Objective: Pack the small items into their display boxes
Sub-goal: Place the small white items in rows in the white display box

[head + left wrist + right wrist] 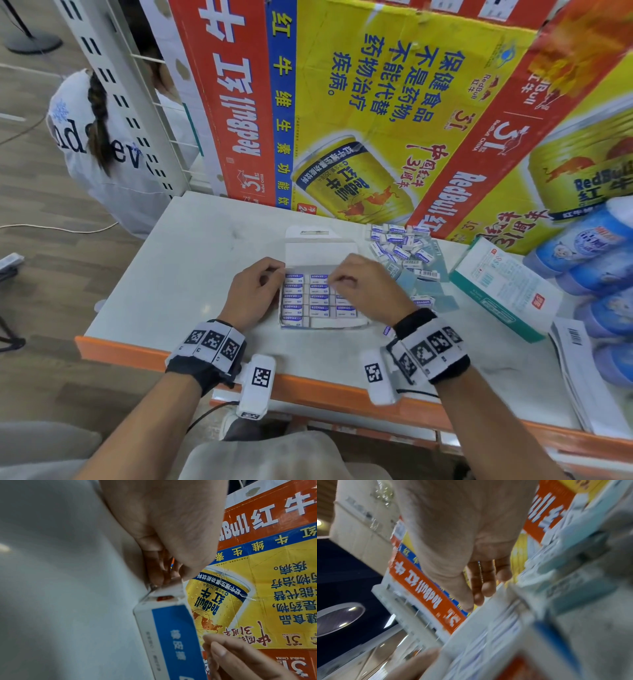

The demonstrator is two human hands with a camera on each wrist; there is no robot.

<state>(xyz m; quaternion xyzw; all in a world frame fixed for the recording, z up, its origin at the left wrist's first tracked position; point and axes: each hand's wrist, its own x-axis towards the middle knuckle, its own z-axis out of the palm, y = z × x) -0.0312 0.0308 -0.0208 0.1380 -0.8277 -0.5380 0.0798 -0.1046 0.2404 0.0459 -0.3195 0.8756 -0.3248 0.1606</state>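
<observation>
**Erasers nearly filling the box**

I saw the box [322, 323], a shallow white card tray with a folded-back lid, lying flat on the pale, smooth table [178, 260] right in front of me. Inside it, small rectangular erasers [310, 301] in blue-and-white paper sleeves sat in neat rows, packed edge to edge.

My left hand [255, 294] was at the box's left wall, fingers curled in against the card; from the left wrist view the fingertips [156, 578] pressed down at the far corner, and I would call that a grip on the box edge. My right hand [364, 284] hovered over the far right part of the tray, thumb and forefinger drawn together in a pinch. I could not tell whether anything was between them, and the right wrist view was too blurred to settle it.

A loose heap of the same erasers, the pile [402, 248], lay on the table just beyond and to the right of the box, over some flat pale blue cards. Further right sat a white and teal carton [503, 291]. Glossy printed cardboard [359, 113] in red, yellow and blue stood upright behind the table.
</observation>
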